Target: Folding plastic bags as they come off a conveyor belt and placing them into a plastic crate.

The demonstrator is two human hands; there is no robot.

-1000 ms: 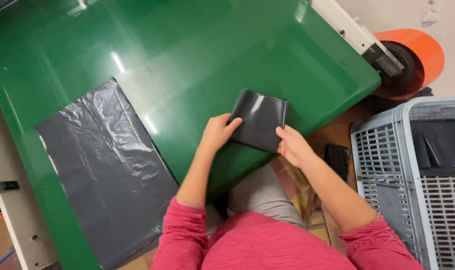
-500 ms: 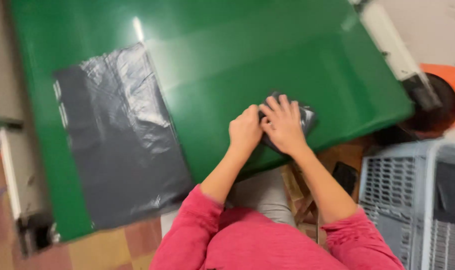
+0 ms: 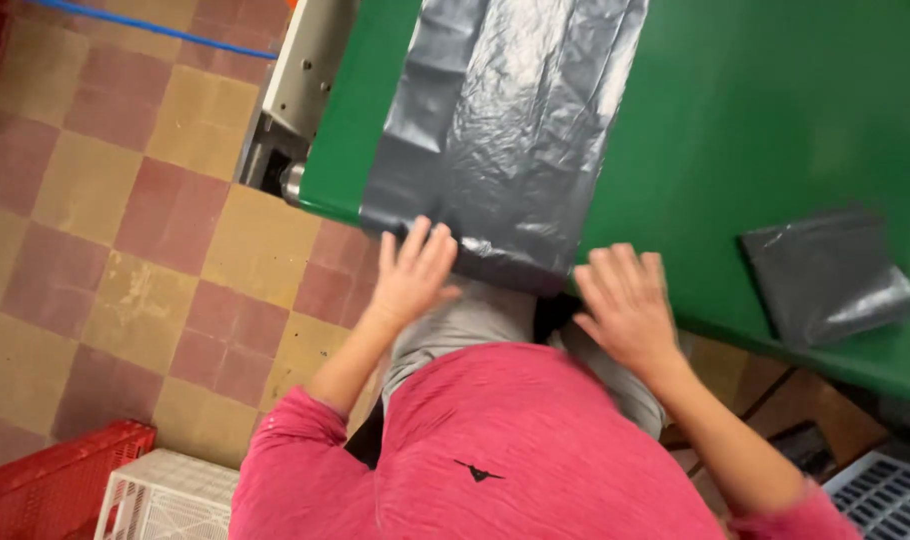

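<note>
Bare green worktop (image 3: pixel 715 120) lay open between flat grey bag (image 3: pixel 505 130) and folded bag (image 3: pixel 825 275); my right hand (image 3: pixel 625 305) had free passage there. Left hand (image 3: pixel 415 270) sat at bag's near edge, worktop end just beyond. Crates (image 3: pixel 105 480) low on floor, well apart.

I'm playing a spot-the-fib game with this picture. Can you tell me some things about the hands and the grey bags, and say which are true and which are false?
1. Both hands reach for the near edge of the flat grey bag. True: the left hand and the right hand are at that edge.
2. The table is blue. False: it is green.
3. A folded grey bag lies on the table to the right. True.
4. The right hand holds the folded grey bag. False: that bag lies apart from both hands.
5. The floor is plain white. False: it has red and yellow tiles.
</note>
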